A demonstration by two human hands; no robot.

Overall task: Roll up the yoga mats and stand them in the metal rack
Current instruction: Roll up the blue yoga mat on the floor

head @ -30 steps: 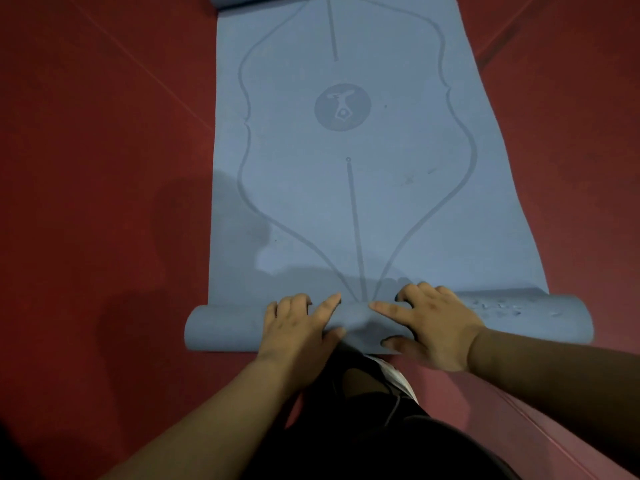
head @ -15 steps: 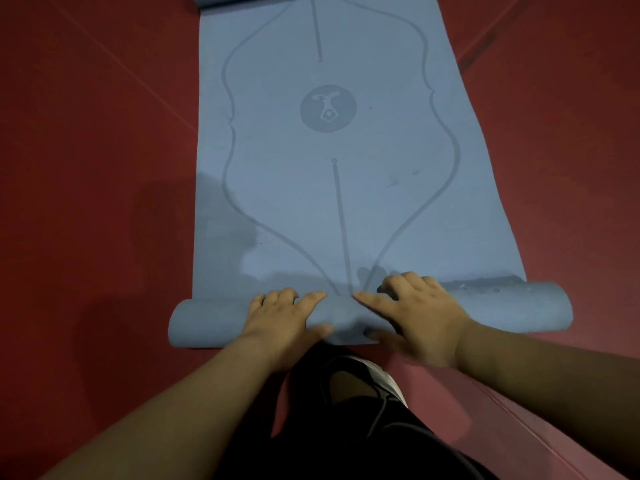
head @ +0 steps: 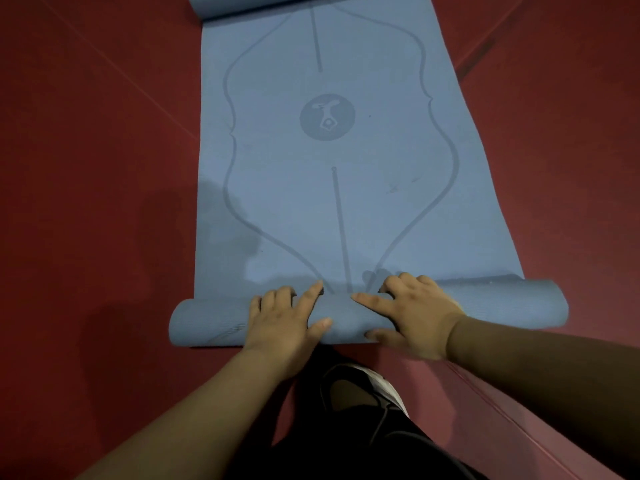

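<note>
Head view, one mat (head: 294, 202), left hand (head: 282, 323), right hand (head: 419, 317), apparently gripping

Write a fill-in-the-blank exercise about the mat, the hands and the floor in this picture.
1. The yoga mat is ____ in colour.
2. It lies on a ____ floor.
3. The left hand and the right hand both grip its near end, which is ____ up.
4. The emblem printed on the mat is ____ in shape.
Missing words: blue; red; rolled; round.
</note>
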